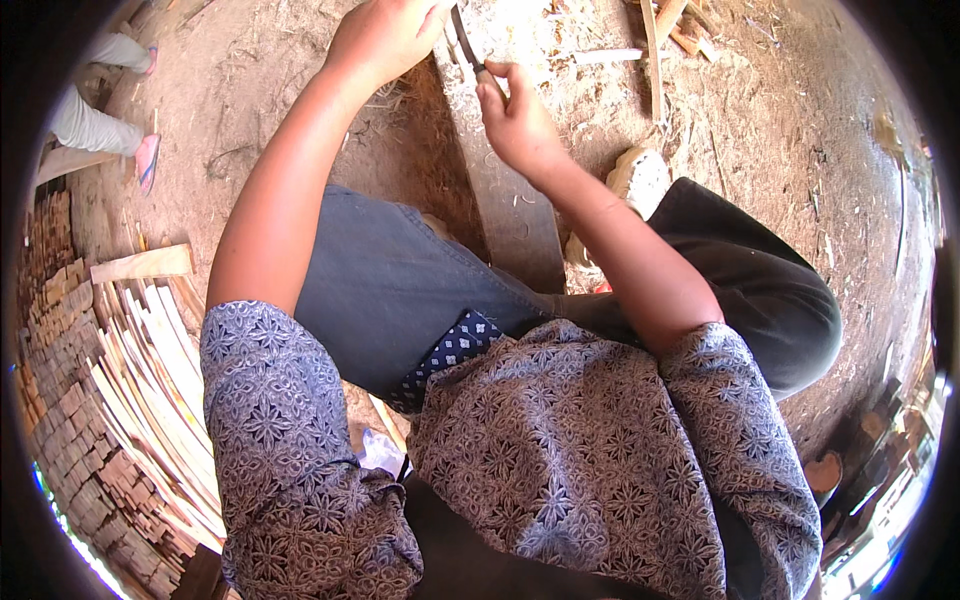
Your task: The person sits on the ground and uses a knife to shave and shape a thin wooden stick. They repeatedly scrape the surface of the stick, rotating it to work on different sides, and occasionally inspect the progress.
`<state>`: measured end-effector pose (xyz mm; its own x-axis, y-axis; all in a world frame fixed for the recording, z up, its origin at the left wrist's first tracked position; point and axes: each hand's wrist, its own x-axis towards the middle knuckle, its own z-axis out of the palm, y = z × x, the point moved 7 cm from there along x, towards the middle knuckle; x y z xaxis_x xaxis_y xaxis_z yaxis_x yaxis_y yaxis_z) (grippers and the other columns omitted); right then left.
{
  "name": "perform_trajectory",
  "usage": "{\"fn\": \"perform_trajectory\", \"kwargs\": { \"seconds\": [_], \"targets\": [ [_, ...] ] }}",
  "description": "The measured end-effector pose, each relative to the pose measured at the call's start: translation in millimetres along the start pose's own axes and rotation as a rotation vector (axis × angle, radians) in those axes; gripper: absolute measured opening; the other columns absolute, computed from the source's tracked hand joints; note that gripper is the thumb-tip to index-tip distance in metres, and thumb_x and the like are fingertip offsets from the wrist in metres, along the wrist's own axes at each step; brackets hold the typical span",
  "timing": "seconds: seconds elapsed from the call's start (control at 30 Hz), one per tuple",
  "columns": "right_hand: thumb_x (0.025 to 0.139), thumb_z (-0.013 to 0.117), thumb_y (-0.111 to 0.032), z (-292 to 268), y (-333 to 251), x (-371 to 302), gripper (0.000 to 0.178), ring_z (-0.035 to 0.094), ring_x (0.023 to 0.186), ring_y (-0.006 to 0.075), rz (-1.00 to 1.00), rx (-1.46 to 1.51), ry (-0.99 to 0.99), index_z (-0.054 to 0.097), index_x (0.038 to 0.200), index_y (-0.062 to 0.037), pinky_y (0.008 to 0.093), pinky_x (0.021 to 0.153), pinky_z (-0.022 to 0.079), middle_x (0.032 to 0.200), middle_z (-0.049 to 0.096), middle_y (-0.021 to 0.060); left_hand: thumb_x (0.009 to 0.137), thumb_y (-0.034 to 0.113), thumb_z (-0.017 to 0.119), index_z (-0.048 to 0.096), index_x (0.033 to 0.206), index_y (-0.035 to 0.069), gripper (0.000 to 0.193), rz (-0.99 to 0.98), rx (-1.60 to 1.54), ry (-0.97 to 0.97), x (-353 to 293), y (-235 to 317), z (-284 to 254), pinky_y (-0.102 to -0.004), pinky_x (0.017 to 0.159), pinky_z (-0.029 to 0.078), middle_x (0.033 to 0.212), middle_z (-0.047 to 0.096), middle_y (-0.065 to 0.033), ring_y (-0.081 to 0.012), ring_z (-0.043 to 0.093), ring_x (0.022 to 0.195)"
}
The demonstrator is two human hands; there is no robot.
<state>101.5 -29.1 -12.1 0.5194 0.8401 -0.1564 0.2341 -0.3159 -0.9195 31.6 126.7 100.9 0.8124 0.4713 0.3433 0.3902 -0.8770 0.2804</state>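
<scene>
Right hand (pixel 518 125), at 12 o'clock, is closed round the handle of a dark, slightly curved knife (pixel 464 40), blade pointing towards 11; the grip sits close to the blade, presumably for control. Left hand (pixel 385 36), between 11 and 12, is bent towards the blade, but its fingers are cut off by the upper edge, so cannot tell whether it holds anything. Board (pixel 520 225) runs from 12 o'clock inward between the legs, probably as steady support beneath the hands.

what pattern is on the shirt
Dark star-shaped flowers on a greyish shirt, clearest in the head view.
</scene>
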Motion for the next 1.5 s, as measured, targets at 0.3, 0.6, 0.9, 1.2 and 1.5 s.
{"fn": "perform_trajectory", "kwargs": {
  "seconds": [0.3, 0.6, 0.9, 1.2, 1.5],
  "targets": [
    [0.103, 0.058, -0.027, 0.7, 2.8, 5.5, 0.038, 0.071, 0.102, 0.0446, 0.032, -0.057, -0.021, 0.054, 0.133, -0.0043, 0.0488, 0.091, 0.055, 0.112, 0.071, 0.028, 0.098, 0.024, 0.057, 0.063, 0.097, 0.005, 0.019, -0.015, 0.029, -0.032, -4.2, -7.4, 5.3, -0.0568, 0.068, 0.053, 0.078, 0.068, -0.0265, -0.0478, 0.067, 0.075],
    [0.104, 0.054, -0.025, 5.2, 2.7, 3.3, 0.037, 0.069, 0.104, 0.0485, -0.008, -0.077, -0.011, 0.051, 0.134, -0.0041, 0.0508, 0.092, 0.055, 0.109, 0.07, 0.0313, 0.098, 0.023, 0.057, 0.062, 0.092, 0.006, 0.019, 0.013, 0.032, 0.002, 0.6, -2.2, 2.9, -0.0566, 0.066, 0.053, 0.076, 0.067, -0.0264, -0.0481, 0.067, 0.073],
    [0.104, 0.055, -0.036, 11.0, 11.2, 3.7, 0.044, 0.069, 0.107, 0.0454, -0.052, -0.019, 0.0, 0.049, 0.137, -0.0069, 0.0486, 0.092, 0.054, 0.114, 0.07, 0.029, 0.097, 0.022, 0.059, 0.065, 0.096, 0.007, 0.017, -0.023, 0.065, 0.013, -6.1, -9.2, 4.9, -0.0565, 0.066, 0.053, 0.077, 0.068, -0.0259, -0.0471, 0.067, 0.074],
    [0.104, 0.057, -0.031, 7.4, 4.9, -1.7, 0.042, 0.069, 0.108, 0.0456, 0.039, -0.084, -0.022, 0.049, 0.137, -0.0072, 0.0482, 0.098, 0.052, 0.119, 0.07, 0.0281, 0.097, 0.023, 0.059, 0.066, 0.095, 0.006, 0.019, 0.003, 0.02, 0.022, -2.4, 0.3, 3.2, -0.055, 0.067, 0.054, 0.078, 0.069, -0.0259, -0.0461, 0.068, 0.074],
    [0.102, 0.058, -0.026, 7.2, 15.9, 4.6, 0.039, 0.068, 0.106, 0.0476, 0.051, 0.033, 0.006, 0.053, 0.132, -0.0019, 0.0508, 0.094, 0.053, 0.112, 0.069, 0.0315, 0.097, 0.023, 0.06, 0.061, 0.085, 0.005, 0.022, 0.016, 0.011, 0.02, -0.8, 6.6, 3.4, -0.0555, 0.063, 0.053, 0.073, 0.066, -0.0255, -0.0465, 0.067, 0.071]
  ]
}}
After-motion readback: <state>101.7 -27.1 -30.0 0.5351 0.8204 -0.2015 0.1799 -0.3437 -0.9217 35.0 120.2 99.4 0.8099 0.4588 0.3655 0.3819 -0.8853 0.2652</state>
